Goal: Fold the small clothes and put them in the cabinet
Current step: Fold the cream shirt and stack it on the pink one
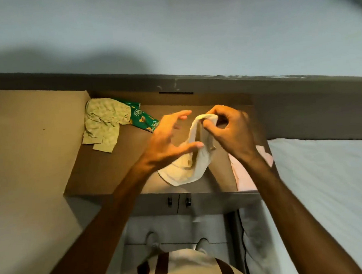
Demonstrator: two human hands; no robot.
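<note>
Right hand [228, 131] grip pinching cream cloth [190, 168], left hand [167, 142] fingers spread, no readable writing.

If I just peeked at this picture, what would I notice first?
First, the two hands in the middle: the right hand pinches the top of a small cream cloth and holds it up over the brown cabinet top, while the left hand is spread open beside it. Next, the bright green patterned cloth, half under a crumpled pale green garment at the back left corner.
</note>
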